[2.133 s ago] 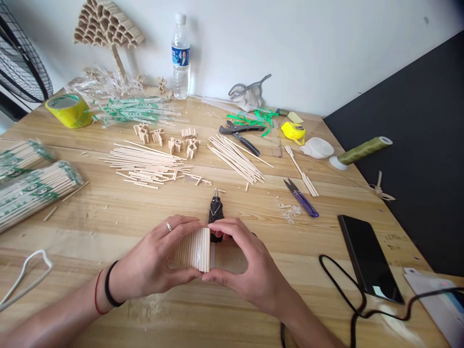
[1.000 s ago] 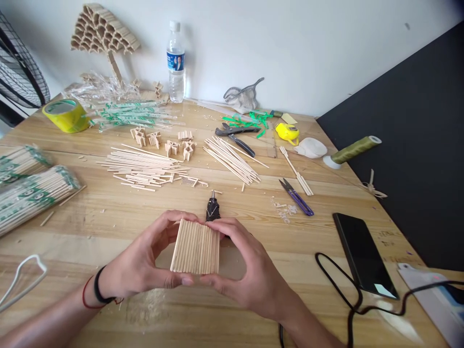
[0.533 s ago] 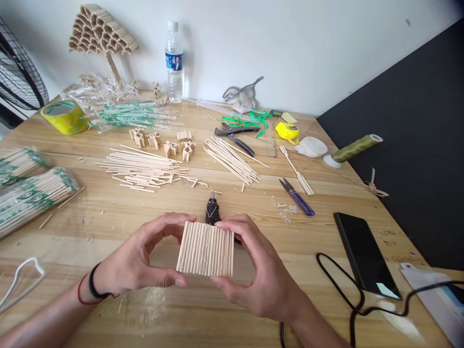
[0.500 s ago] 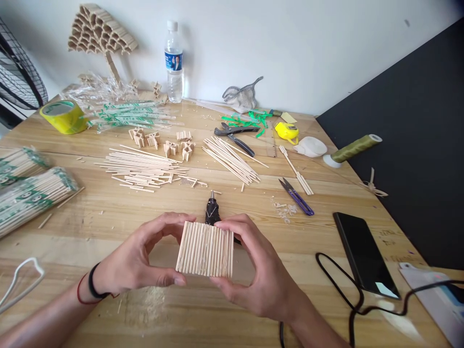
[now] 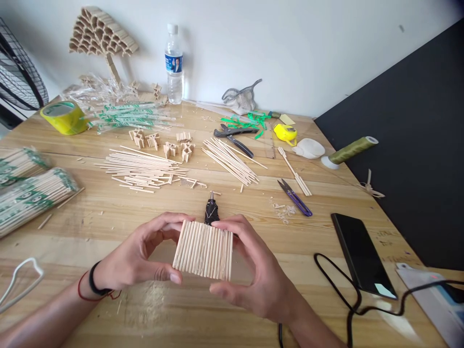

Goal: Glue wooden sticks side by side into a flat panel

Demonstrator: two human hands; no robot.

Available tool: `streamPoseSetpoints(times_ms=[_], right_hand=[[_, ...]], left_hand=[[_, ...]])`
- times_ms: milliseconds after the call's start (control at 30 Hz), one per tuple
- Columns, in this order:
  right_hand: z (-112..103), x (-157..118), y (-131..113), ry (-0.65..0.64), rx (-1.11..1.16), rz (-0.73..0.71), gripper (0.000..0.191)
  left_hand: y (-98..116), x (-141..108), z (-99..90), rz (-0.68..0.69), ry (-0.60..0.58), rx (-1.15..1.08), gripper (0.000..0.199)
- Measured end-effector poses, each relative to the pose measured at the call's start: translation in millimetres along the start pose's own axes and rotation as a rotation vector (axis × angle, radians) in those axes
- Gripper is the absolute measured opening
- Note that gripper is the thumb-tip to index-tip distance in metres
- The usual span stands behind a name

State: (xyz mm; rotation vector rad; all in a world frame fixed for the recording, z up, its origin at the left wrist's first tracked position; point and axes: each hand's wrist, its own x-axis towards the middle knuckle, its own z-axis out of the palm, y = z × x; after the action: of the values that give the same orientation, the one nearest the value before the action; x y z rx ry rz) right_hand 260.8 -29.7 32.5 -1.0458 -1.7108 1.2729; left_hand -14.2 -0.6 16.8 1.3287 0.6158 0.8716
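Note:
Between my two hands is a small panel of wooden sticks (image 5: 203,250), laid side by side and joined, with glossy patches on its face. My left hand (image 5: 145,253) grips the panel's left side, fingers at the top edge and thumb by the lower left corner. At the right, my right hand (image 5: 255,270) has its fingertips on the top edge; its thumb sits near the lower edge, slightly apart from it. Just beyond the panel lies a black glue gun (image 5: 211,210), nozzle pointing away, its rear part hidden by the panel and my hand.
Loose sticks (image 5: 145,166) and a second stick pile (image 5: 230,162) lie ahead. Purple snips (image 5: 295,197), black cutters (image 5: 237,137) and a phone (image 5: 363,253) are to the right. A black cable (image 5: 350,309) curls at front right. Packaged sticks (image 5: 36,198) lie left.
The panel has tilted slightly, its lower left corner shifting left. My right thumb has come away from the lower edge. The view has shifted a little.

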Motion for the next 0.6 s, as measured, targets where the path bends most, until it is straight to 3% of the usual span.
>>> streamPoseSetpoints(times_ms=[100, 233, 600], right_hand=[[-2, 2, 1, -0.011, 0.209, 0.131, 0.050], [-3, 7, 0, 0.074, 0.221, 0.201, 0.021], [-5, 11, -6, 0.100, 0.122, 0.197, 0.029]], left_hand=[[0, 0, -0.4, -0.042, -0.034, -0.066, 0.074], [-2, -1, -1.7, -0.065, -0.062, -0.061, 0.075], [-3, -4, -3.1, -0.087, -0.099, -0.032, 0.077]])
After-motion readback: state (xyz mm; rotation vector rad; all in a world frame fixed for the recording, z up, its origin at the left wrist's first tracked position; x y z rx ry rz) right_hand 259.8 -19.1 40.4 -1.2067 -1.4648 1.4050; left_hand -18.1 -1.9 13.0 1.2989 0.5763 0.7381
